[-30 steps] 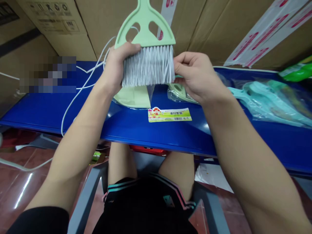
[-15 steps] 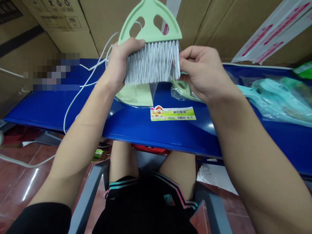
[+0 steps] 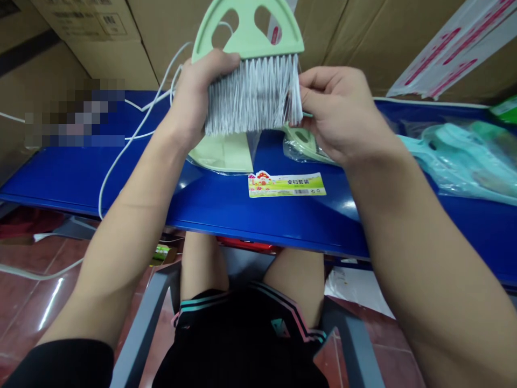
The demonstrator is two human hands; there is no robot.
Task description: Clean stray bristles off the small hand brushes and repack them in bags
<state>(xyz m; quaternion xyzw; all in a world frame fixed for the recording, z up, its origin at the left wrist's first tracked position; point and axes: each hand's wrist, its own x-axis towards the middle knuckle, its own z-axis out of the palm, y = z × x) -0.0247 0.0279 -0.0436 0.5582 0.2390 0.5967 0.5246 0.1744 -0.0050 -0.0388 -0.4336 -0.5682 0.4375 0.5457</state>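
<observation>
A light green hand brush (image 3: 254, 81) with grey-white bristles is held up above the table, bristles downward. My left hand (image 3: 197, 89) grips its left end, the thumb lying across the front at the top of the bristles. At the right end, my right hand (image 3: 337, 102) pinches the outer bristles between thumb and fingers; its other fingers are curled and partly hidden. Below the brush lies a pale green dustpan (image 3: 226, 153) in clear plastic. A printed card label (image 3: 286, 185) with a mushroom picture rests on the table in front.
The blue table (image 3: 242, 215) runs across the view. At the right lie bagged turquoise brush pieces (image 3: 456, 151), and a bagged green piece (image 3: 302, 141) is near my right hand. White cables (image 3: 139, 126) cross the left side. Cardboard boxes (image 3: 169, 32) stand behind.
The brush and both hands sit slightly higher in view, and the whole view has shifted a little. The outer bristles at the right end are pulled slightly outward.
</observation>
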